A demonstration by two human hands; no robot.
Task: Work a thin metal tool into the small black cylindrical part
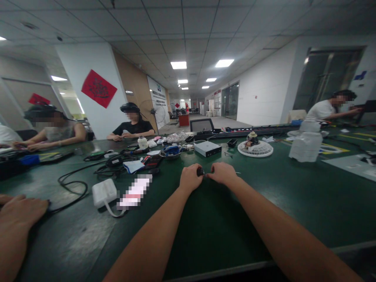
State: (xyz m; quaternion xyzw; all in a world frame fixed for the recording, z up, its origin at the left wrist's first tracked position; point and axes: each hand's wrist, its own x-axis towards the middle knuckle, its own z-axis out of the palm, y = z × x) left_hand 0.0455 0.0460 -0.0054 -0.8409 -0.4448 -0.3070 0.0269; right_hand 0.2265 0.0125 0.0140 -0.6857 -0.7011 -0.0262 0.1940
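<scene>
"What do the hands have?"

"The left hand (190,178) and the right hand (223,174) are curled inward, pinching a small black piece (200,171) between their fingertips, over the dark green workbench (211,235) (scuffed pale toward the lower left)."

"What's nearby?"

"Left of them lies a white power adapter (104,192) with its cord, and another person's hand (20,211) rests flat at the bench edge. Ahead sit a white box (207,149) and a round white vented stand (255,149). Further right stands a translucent plastic jug (306,147)."

"And the room?"

"It has a tiled ceiling with panel lights (178,65), and a red banner (98,88) with dark characters hangs on a white pillar."

"Any readable writing?"

"No, the wall poster (158,102) is too small to read."
</scene>
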